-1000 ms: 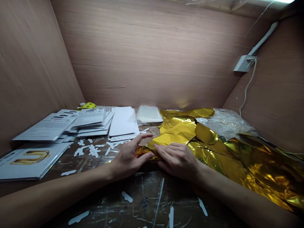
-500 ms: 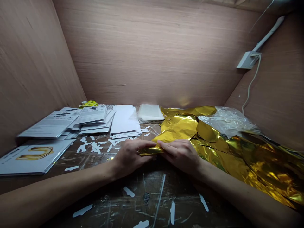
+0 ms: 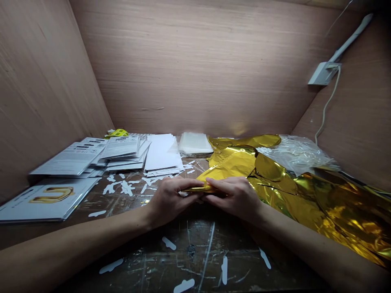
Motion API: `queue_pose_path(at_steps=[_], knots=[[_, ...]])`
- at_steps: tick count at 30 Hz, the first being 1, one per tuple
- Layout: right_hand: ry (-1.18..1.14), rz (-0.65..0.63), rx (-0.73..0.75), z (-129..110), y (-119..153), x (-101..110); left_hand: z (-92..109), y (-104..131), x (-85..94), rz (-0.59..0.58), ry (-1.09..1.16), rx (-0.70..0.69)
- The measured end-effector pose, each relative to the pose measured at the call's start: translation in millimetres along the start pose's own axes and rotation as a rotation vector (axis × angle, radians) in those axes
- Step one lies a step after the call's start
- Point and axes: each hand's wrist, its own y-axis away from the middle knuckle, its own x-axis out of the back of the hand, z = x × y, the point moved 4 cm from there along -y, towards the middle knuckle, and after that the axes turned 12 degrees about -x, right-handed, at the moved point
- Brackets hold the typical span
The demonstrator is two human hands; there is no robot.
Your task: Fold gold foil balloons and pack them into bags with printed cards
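In the middle of the table, my left hand (image 3: 171, 199) and my right hand (image 3: 233, 195) come close together on a gold foil balloon (image 3: 192, 189). Its near end is a thin folded strip, pinched between thumb and fingers on both sides. My fingers cover part of the fold. Beyond my right hand, more shiny gold foil (image 3: 233, 160) lies flat, and I cannot tell whether it is one piece with the strip. A wide heap of gold foil balloons (image 3: 332, 211) spreads along the right side, partly behind my right forearm.
Printed cards (image 3: 70, 156) are stacked at left, one packet (image 3: 51, 199) showing a golden U. White sheets (image 3: 161, 152) and clear bags (image 3: 195, 143) lie at the back. White paper scraps (image 3: 125, 187) dot the table. A socket box (image 3: 324, 74) hangs on the right wall.
The strip of foil between my hands looks thinner and flatter than before. My right fingers have curled further around it. The whole view has shifted slightly.
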Motion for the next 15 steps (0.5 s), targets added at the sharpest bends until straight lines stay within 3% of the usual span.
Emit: queue_pose_path(at_steps=[7, 15], knots=[[0.113, 0.015, 0.135, -7.2, 3.0, -0.1, 2.1, -0.5, 1.3, 0.008, -0.048, -0.028], [0.094, 0.011, 0.14, -6.3, 4.2, -3.3, 3.2, -0.3, 2.0, 0.015, -0.083, -0.067]])
